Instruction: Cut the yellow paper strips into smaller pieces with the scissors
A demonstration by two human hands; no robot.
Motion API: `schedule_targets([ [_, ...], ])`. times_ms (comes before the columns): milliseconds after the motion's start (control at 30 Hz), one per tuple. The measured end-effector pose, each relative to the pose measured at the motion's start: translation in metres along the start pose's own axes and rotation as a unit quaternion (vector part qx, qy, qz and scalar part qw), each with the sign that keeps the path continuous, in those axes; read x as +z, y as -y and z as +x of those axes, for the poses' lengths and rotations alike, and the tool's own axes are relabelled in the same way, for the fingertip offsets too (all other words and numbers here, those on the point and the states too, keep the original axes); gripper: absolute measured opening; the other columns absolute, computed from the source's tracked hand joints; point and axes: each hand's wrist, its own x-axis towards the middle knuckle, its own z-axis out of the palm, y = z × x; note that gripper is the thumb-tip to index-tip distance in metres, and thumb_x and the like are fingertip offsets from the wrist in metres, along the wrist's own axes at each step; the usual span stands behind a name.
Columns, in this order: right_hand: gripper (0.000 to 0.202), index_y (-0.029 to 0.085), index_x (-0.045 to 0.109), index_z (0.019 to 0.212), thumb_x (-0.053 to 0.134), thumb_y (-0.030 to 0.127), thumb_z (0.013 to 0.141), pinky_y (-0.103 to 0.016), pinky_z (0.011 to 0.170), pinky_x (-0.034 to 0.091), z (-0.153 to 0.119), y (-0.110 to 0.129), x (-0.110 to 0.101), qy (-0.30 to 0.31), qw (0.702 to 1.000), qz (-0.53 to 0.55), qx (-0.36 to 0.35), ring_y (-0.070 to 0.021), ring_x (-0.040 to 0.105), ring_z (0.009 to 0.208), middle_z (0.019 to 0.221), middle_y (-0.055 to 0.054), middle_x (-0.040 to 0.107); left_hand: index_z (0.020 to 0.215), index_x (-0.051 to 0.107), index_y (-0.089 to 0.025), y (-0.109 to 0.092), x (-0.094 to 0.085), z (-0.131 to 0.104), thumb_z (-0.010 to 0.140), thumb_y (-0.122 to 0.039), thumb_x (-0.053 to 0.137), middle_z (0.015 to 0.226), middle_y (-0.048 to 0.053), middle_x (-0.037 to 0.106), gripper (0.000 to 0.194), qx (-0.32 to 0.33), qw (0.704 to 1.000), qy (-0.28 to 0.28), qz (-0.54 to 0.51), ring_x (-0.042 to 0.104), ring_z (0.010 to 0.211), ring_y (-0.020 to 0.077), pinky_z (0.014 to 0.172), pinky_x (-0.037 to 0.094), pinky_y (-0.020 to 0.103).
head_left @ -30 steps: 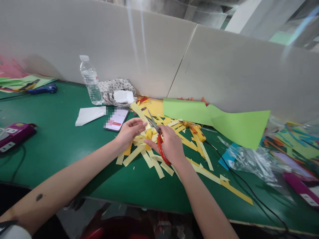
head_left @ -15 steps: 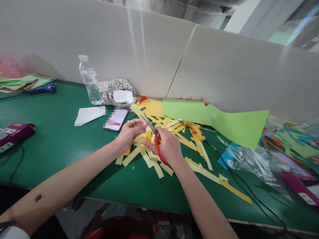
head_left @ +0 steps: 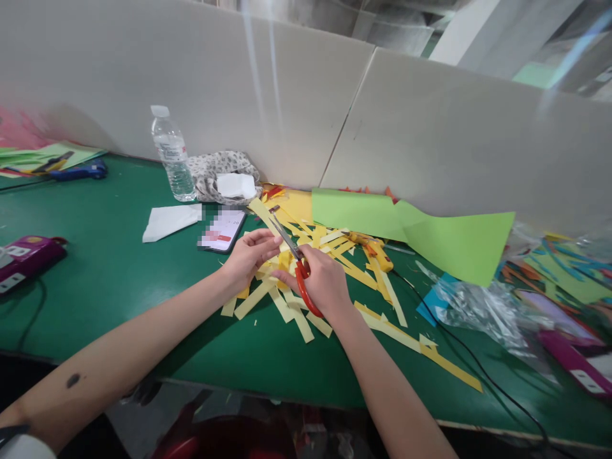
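Note:
My right hand (head_left: 322, 277) is closed around the red handles of a pair of scissors (head_left: 302, 284), whose blades point up and to the left. Just left of the blades, my left hand (head_left: 251, 255) is pinched at the fingertips on a pale yellow paper strip (head_left: 261, 210). The strip's upper end sticks out beyond the fingers, beside the blades; its lower part is hidden by the hands. Beneath both hands lies a loose heap of yellow paper strips (head_left: 296, 312).
A yellow glue gun (head_left: 380, 255) with a black cord lies right of the heap. Behind it rests green paper (head_left: 454, 245). A phone (head_left: 224, 231), a water bottle (head_left: 174, 156) and a patterned cloth (head_left: 208, 175) stand left. Purple power strips (head_left: 33, 260) sit at both sides.

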Motion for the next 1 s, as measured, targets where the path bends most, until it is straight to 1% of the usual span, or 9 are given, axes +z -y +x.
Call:
schedule_targets([
  [133, 0.050, 0.018, 0.054, 0.086, 0.047, 0.066, 0.075, -0.024, 0.053, 0.034, 0.000, -0.001, 0.000, -0.005, 1.000, -0.003, 0.001, -0.0136, 0.051, 0.056, 0.065, -0.004, 0.059, 0.069, 0.065, -0.015, 0.000, 0.001, -0.001, 0.055, -0.018, 0.080, 0.064, -0.003, 0.066, 0.021, -0.001, 1.000, 0.000, -0.005, 0.061, 0.059, 0.0052, 0.065, 0.051, 0.015],
  [333, 0.051, 0.018, 0.055, 0.085, 0.047, 0.067, 0.074, -0.024, 0.052, 0.033, -0.001, -0.002, 0.000, -0.011, 1.000, -0.013, -0.002, -0.0134, 0.051, 0.055, 0.063, -0.003, 0.059, 0.070, 0.065, -0.015, 0.000, 0.001, -0.002, 0.057, -0.016, 0.079, 0.065, -0.003, 0.066, 0.019, -0.002, 1.000, 0.009, -0.012, 0.061, 0.060, 0.0044, 0.064, 0.051, 0.013],
  [500, 0.050, 0.018, 0.055, 0.084, 0.048, 0.067, 0.074, -0.023, 0.052, 0.033, -0.001, -0.002, -0.001, -0.011, 1.000, -0.005, 0.000, -0.0126, 0.051, 0.054, 0.062, -0.002, 0.059, 0.068, 0.064, -0.015, 0.002, 0.001, -0.003, 0.055, -0.016, 0.080, 0.064, -0.003, 0.067, 0.021, -0.010, 1.000, 0.004, -0.015, 0.062, 0.059, 0.0048, 0.063, 0.051, 0.014],
  [567, 0.051, 0.018, 0.055, 0.084, 0.048, 0.067, 0.073, -0.023, 0.052, 0.033, -0.001, -0.003, -0.001, -0.019, 1.000, 0.009, 0.021, -0.0127, 0.051, 0.054, 0.061, -0.002, 0.058, 0.068, 0.064, -0.015, 0.004, 0.001, -0.003, 0.055, -0.016, 0.080, 0.064, -0.003, 0.067, 0.021, -0.010, 1.000, 0.004, -0.016, 0.062, 0.060, 0.0054, 0.064, 0.051, 0.015],
  [667, 0.052, 0.019, 0.055, 0.087, 0.046, 0.068, 0.074, -0.023, 0.052, 0.034, 0.000, -0.005, -0.001, -0.024, 0.996, 0.029, 0.075, -0.0134, 0.052, 0.054, 0.059, 0.000, 0.057, 0.068, 0.063, -0.015, 0.004, 0.002, -0.002, 0.056, -0.015, 0.079, 0.066, -0.002, 0.068, 0.020, -0.005, 1.000, 0.000, -0.015, 0.063, 0.062, 0.0065, 0.065, 0.052, 0.016],
  [733, 0.054, 0.019, 0.054, 0.091, 0.043, 0.069, 0.075, -0.024, 0.054, 0.035, 0.001, -0.007, -0.001, -0.025, 0.995, 0.029, 0.090, -0.0150, 0.055, 0.059, 0.064, -0.001, 0.058, 0.069, 0.064, -0.014, 0.004, 0.001, -0.002, 0.057, -0.015, 0.079, 0.066, -0.002, 0.067, 0.019, 0.000, 1.000, -0.003, -0.011, 0.063, 0.063, 0.0067, 0.066, 0.051, 0.017],
  [867, 0.059, 0.016, 0.052, 0.101, 0.039, 0.069, 0.077, -0.029, 0.064, 0.038, 0.003, -0.012, 0.000, -0.031, 0.998, -0.004, 0.048, -0.0206, 0.057, 0.076, 0.086, -0.009, 0.061, 0.071, 0.065, -0.015, 0.003, -0.001, 0.000, 0.057, -0.015, 0.079, 0.066, -0.002, 0.066, 0.020, 0.005, 1.000, -0.014, -0.004, 0.062, 0.063, 0.0066, 0.068, 0.051, 0.018],
  [933, 0.059, 0.015, 0.051, 0.102, 0.037, 0.068, 0.079, -0.031, 0.067, 0.038, 0.003, -0.012, 0.000, -0.025, 0.999, -0.018, 0.028, -0.0216, 0.055, 0.077, 0.087, -0.011, 0.061, 0.071, 0.065, -0.015, 0.003, -0.002, 0.001, 0.057, -0.016, 0.079, 0.067, -0.002, 0.066, 0.020, 0.010, 1.000, -0.024, -0.005, 0.062, 0.064, 0.0066, 0.069, 0.051, 0.019],
  [1000, 0.058, 0.016, 0.052, 0.099, 0.036, 0.067, 0.079, -0.031, 0.066, 0.036, 0.004, -0.011, 0.000, -0.014, 0.999, -0.029, 0.016, -0.0216, 0.054, 0.075, 0.084, -0.010, 0.060, 0.071, 0.065, -0.015, 0.003, -0.002, 0.002, 0.056, -0.016, 0.080, 0.069, -0.001, 0.067, 0.021, 0.016, 0.999, -0.034, -0.008, 0.062, 0.065, 0.0068, 0.070, 0.051, 0.019],
])
